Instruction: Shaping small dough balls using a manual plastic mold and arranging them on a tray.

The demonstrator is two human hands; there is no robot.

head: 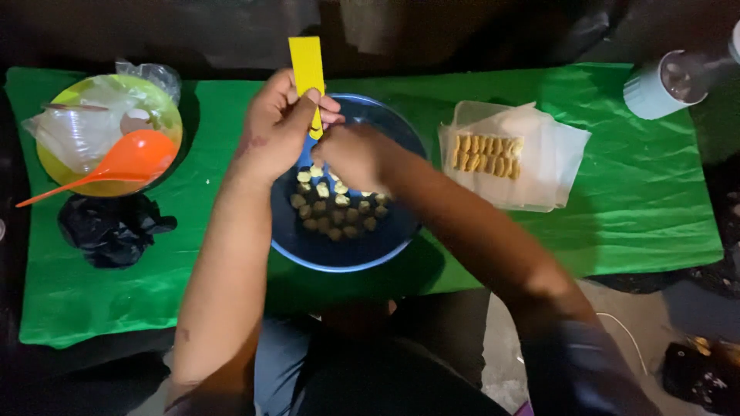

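Observation:
My left hand [281,123] grips a flat yellow strip-shaped tool [307,65] that sticks up past my fingers, its lower end over a blue bowl [339,258]. My right hand [356,154] is closed right beside it above the bowl, fingertips touching the tool's lower end; whether it pinches something small I cannot tell. Several small yellowish-brown pieces [335,212] lie in the bowl under both hands.
A green cloth [632,192] covers the table. At left stand a yellow-green bowl [166,104] with clear plastic and an orange spoon [127,158], and a black bag [112,229]. At right are a clear container of yellow pieces [486,154] and a white cup [663,85].

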